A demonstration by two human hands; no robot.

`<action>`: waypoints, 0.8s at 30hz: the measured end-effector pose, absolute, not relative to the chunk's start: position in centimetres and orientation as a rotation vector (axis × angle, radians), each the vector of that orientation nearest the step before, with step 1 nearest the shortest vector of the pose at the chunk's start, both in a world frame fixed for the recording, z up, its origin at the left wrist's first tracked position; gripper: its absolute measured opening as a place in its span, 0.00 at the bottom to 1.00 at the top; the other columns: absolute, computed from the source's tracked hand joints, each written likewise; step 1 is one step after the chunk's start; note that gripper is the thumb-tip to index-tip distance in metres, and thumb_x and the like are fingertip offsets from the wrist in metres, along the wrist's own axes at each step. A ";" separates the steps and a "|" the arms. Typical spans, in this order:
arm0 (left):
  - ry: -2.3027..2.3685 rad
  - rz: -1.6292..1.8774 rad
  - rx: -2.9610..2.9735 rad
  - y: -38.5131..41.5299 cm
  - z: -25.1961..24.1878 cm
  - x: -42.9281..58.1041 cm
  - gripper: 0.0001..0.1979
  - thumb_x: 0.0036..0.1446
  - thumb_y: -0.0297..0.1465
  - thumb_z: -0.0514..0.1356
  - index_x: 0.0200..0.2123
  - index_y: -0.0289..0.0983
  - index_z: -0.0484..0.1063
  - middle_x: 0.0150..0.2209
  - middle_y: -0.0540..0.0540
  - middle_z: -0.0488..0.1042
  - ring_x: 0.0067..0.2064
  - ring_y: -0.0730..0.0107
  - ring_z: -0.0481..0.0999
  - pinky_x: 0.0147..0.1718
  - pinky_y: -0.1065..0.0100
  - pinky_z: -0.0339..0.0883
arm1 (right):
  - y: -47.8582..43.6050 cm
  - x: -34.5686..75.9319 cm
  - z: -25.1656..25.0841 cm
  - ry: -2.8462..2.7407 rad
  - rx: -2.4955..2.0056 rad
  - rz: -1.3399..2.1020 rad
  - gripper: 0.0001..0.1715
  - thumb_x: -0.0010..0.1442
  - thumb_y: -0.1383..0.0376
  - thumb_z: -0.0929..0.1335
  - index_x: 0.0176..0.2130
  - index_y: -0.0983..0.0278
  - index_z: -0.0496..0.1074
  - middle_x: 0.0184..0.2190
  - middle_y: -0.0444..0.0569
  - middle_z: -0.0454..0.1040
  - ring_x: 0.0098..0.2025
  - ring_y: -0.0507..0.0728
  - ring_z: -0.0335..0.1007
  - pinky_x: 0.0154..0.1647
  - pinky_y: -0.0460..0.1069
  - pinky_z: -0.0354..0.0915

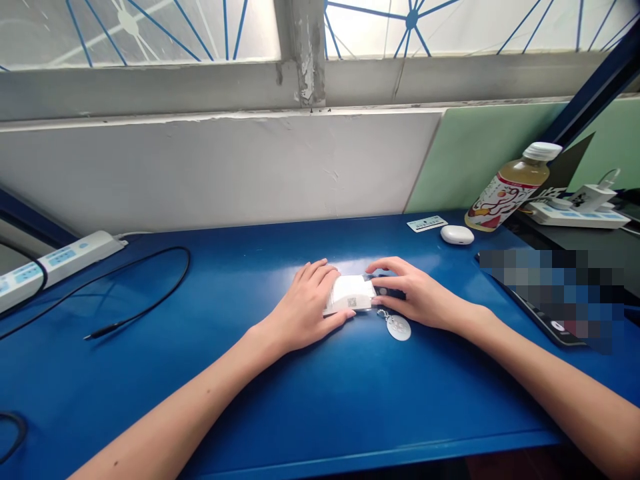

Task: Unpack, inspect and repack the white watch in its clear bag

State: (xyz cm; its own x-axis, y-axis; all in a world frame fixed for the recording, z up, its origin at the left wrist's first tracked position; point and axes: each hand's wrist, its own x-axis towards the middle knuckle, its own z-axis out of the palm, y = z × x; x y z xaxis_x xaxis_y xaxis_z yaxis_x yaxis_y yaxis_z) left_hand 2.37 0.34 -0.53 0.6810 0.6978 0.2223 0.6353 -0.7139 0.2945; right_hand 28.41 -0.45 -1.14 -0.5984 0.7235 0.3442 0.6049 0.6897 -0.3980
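A small white card in a clear plastic sleeve (351, 288) lies on the blue desk, with a small square code printed near its front edge. My left hand (309, 305) holds down its left side, fingers together over the back and the thumb along the front edge. With bent fingers and thumb, my right hand (411, 288) grips the right end, where a white piece sticks out. A round silver tag (399, 327) on a short ball chain lies just below my right hand. Part of the sleeve is hidden under my left fingers.
On the left are a white power strip (75, 257) and a black cable (180, 277). At the back right stand a drink bottle (510, 193), a white earbud case (457, 235) and a small printed card (427, 224). A dark, partly blurred device (537, 320) lies right.
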 end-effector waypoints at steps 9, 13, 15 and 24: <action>1.140 0.447 2.693 0.7 -0.4 2.1 0.24 0.64 0.43 0.59 0.56 0.34 0.63 0.58 0.35 0.69 0.66 0.43 0.60 0.64 0.44 0.53 | 0.6 30.6 -0.2 -2.478 -1.099 0.285 0.11 0.65 0.60 0.67 0.47 0.60 0.74 0.55 0.57 0.71 0.57 0.66 0.68 0.55 0.63 0.69; 1.133 0.397 2.735 0.4 -0.4 2.4 0.23 0.66 0.44 0.56 0.56 0.34 0.62 0.58 0.34 0.69 0.66 0.43 0.60 0.64 0.41 0.50 | 0.1 30.3 -0.1 -2.425 -1.117 0.345 0.20 0.60 0.58 0.71 0.52 0.58 0.73 0.58 0.58 0.69 0.58 0.67 0.68 0.56 0.63 0.69; 1.128 0.387 2.760 0.2 -0.5 2.5 0.24 0.65 0.45 0.57 0.56 0.34 0.62 0.59 0.33 0.69 0.66 0.43 0.60 0.65 0.40 0.48 | -0.2 29.7 -0.3 -2.418 -1.093 0.378 0.23 0.59 0.57 0.72 0.54 0.57 0.72 0.59 0.58 0.68 0.59 0.67 0.68 0.57 0.63 0.69; 1.127 0.421 2.670 0.1 -0.5 2.4 0.25 0.61 0.44 0.61 0.57 0.38 0.62 0.59 0.36 0.69 0.67 0.42 0.59 0.65 0.39 0.48 | -0.2 29.7 -0.6 -2.463 -1.078 0.432 0.15 0.61 0.59 0.70 0.47 0.58 0.75 0.57 0.56 0.71 0.57 0.66 0.69 0.53 0.61 0.71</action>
